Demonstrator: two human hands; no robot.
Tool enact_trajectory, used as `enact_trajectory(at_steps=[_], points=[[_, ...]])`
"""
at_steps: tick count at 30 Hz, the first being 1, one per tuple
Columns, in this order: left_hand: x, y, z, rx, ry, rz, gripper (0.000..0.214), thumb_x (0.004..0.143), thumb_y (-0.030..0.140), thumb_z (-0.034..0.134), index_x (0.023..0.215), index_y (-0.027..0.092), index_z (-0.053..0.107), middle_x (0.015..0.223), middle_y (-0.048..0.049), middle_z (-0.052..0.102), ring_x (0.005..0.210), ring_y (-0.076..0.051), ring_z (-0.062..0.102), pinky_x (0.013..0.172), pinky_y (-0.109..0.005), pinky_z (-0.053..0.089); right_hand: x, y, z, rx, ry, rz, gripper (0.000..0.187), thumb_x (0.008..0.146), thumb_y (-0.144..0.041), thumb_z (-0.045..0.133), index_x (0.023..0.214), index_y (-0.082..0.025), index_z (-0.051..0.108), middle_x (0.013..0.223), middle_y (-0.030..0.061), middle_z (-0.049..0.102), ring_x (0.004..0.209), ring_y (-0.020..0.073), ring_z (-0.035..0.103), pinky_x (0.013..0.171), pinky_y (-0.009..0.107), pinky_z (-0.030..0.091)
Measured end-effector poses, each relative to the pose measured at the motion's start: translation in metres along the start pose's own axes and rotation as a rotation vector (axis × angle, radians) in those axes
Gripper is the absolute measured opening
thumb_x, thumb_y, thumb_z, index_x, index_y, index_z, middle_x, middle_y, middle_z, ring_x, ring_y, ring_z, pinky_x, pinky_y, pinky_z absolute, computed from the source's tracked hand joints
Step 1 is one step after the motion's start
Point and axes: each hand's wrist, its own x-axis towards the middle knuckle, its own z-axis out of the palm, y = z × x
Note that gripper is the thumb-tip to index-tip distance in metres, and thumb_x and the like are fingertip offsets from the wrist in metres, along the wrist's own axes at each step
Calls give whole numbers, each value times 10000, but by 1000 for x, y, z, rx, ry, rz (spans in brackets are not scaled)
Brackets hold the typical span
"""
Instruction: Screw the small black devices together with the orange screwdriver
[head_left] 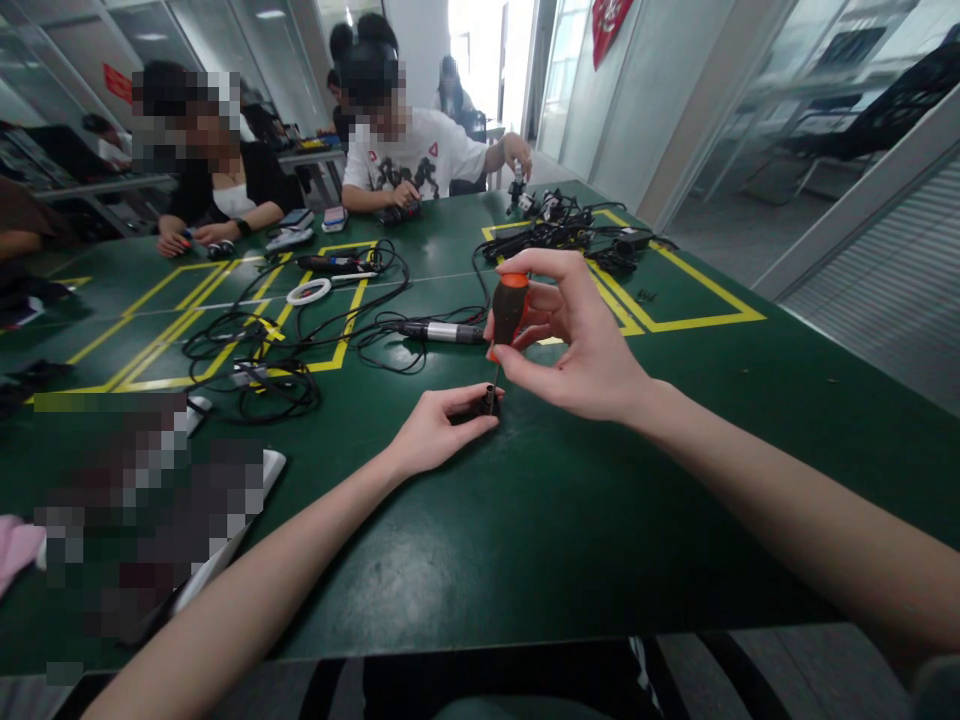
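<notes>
My right hand (574,335) grips a screwdriver (511,312) by its dark handle with orange ends. The screwdriver stands nearly upright, its thin shaft pointing down. At its lower end is a small black part (489,402), resting on the green table (570,530). Thumb and fingertips of my left hand (439,432) pinch that part from both sides. The shaft's tip meets or goes into the part; exactly where is hidden. Just behind my hands lies a silver and black cylindrical tool (444,331) with a cable.
Tangled black cables (262,395) lie left of centre, near a white ring (308,291). More cables and devices (562,225) are heaped at the back right. Blurred flat devices (195,530) lie at the front left. Two people (420,150) work across the table, which bears yellow tape.
</notes>
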Motion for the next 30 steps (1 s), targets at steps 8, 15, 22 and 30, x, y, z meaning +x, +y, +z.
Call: enact_trajectory(at_steps=[8,15,22,30], points=[[0,-1,0,39,10,39,298,895,295,781,1141,134,823,1192,-102,834,1118,-290,783,1072,-444,611,-2,-14,6,-364,44,-140,477,924,-240,712,1343,-259,486,1089,33,689,674,147,649,600,318,548],[0,0,1,56,30,64,284,884,288,784,1118,132,826,1188,-107,836,1116,-295,786,1074,-455,611,4,-21,1,-306,-68,-143,566,829,-95,598,1371,-249,544,1025,19,675,696,152,630,645,304,534],[0,1,1,28,8,55,356,893,302,805,1209,138,809,1221,-116,826,1152,-306,780,1104,-463,598,10,-26,-2,-308,-98,-188,286,1006,-215,595,1281,-217,672,1110,61,769,837,184,690,798,330,557],[1,0,0,40,6,50,368,890,300,806,1214,126,802,1198,-116,830,1159,-304,775,1114,-469,592,15,-25,-1,-215,-73,-149,163,919,-124,554,1055,-186,622,876,11,669,722,144,588,704,288,484]])
